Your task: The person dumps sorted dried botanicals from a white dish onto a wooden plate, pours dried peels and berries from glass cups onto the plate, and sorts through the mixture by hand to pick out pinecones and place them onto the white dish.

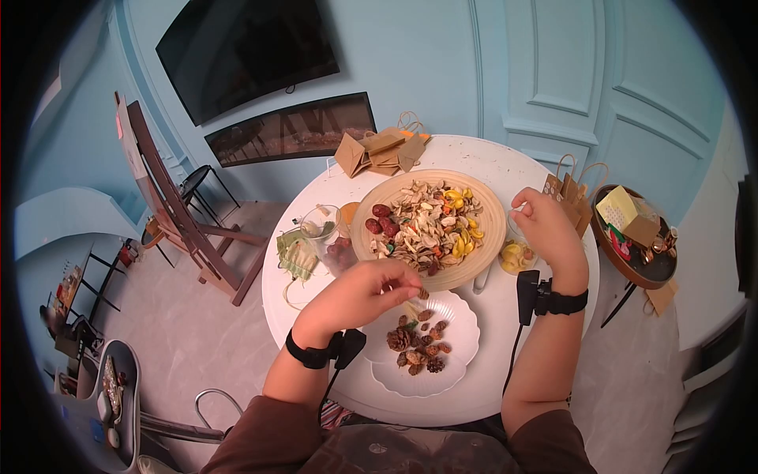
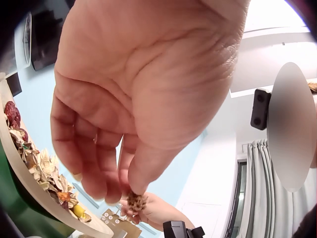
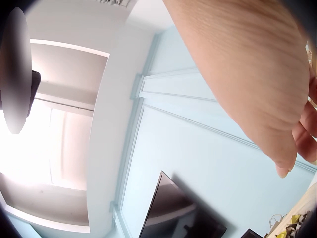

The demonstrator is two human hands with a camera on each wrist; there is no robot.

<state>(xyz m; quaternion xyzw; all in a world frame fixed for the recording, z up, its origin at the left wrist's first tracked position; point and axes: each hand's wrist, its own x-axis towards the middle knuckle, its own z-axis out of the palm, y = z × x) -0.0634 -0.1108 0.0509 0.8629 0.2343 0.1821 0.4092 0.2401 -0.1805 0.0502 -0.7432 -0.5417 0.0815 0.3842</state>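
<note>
My left hand [image 1: 367, 292] pinches a small brown pine cone [image 2: 137, 202] between thumb and fingertips. It is over the back edge of a white scalloped plate [image 1: 462, 336]. On that plate lie a larger pine cone [image 1: 399, 339] and several small brown cones and dried pods. My right hand [image 1: 549, 229] is raised beside the right rim of a round wooden tray [image 1: 493, 201], fingers loosely bent, with nothing seen in them. Below it stands a clear cup [image 1: 517, 254] with yellow pieces. The tray bears pale dried petals [image 1: 422, 217], red dates [image 1: 382, 211] and yellow pieces [image 1: 466, 237].
Clear cups, one with dark red pieces [image 1: 339, 254], and a bag of green leaves [image 1: 298, 254] stand left of the tray. Brown paper bags [image 1: 383, 150] lie at the white table's [image 1: 462, 150] back edge. A round side stand [image 1: 659, 268] with boxes is at the right.
</note>
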